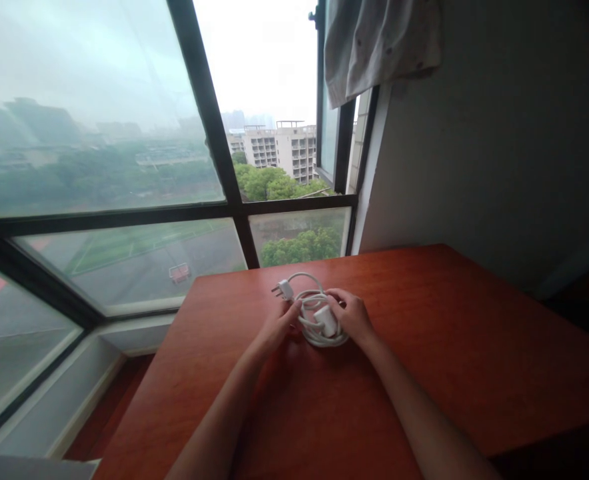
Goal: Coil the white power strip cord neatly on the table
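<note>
A coiled white power cord (313, 313) lies on the reddish wooden table (424, 360), near its far middle. Its pronged plug (284, 289) sticks out to the upper left, and a white block-shaped end (326, 320) rests on the coil. My left hand (278, 325) touches the coil's left side with its fingers curled against the cable. My right hand (353, 316) is closed on the coil's right side, its fingers wrapped over the loops.
A large dark-framed window (214, 147) runs along the table's far and left edges, with a low sill (124, 320) beside it. A grey wall (499, 133) stands to the right. A pale curtain (379, 40) hangs at the top.
</note>
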The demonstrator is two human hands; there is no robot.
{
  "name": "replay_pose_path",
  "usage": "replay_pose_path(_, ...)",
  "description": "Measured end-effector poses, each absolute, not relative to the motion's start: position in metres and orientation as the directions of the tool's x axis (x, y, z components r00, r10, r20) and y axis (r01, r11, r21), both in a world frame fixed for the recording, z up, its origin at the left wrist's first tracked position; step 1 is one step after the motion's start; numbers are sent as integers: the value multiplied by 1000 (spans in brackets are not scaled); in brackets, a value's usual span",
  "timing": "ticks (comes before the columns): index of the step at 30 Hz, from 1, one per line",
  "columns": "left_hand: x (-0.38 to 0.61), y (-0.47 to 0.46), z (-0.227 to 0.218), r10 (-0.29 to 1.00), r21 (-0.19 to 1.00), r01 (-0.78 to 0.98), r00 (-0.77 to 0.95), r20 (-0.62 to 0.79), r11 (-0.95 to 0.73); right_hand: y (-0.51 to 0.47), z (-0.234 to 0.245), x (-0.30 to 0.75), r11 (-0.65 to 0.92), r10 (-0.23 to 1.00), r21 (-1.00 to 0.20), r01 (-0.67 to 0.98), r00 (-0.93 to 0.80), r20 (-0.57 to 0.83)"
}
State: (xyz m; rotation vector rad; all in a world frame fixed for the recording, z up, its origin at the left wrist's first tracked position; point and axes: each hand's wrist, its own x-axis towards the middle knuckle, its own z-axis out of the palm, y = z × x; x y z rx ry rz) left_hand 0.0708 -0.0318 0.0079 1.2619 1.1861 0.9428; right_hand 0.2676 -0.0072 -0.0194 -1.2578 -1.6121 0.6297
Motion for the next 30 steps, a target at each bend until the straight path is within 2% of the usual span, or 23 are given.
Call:
replay_pose_path(4,68,-33,12,947,988,94,284,-148,127,-4,-17,271,207,978,-976,70,3,207)
replay_pose_path(7,66,-35,14,934,993,15,340,-113,115,-4,-17,271,115,991,-992,-60,-56,118)
replay_pose_path(12,69,-37,17,954,997,-30,295,-56,68,-2,-21,273,134,991,-986,99,-19,132)
replay_pose_path(15,70,-38,17,957,999,-3,287,-50,53,-3,-19,276,105,990,-982,159,-112,88)
replay_pose_path(18,70,-36,15,954,998,16,292,-63,61,-7,-12,275,80,978,-993,90,-197,61)
replay_pose_path(21,70,-33,12,958,996,55,275,-87,74,-9,-11,272,62,986,-998,8,-156,60)
replay_pose_path(25,72,-31,10,984,956,293,166,-68,16,-6,-19,268,146,989,-984,107,16,148)
replay_pose_path(28,71,-32,12,991,834,544,132,23,-92,-3,-25,268,194,975,-958,210,63,212)
replay_pose_path(30,70,-33,15,989,722,676,107,100,-146,-1,-27,269,217,971,-951,219,50,233)
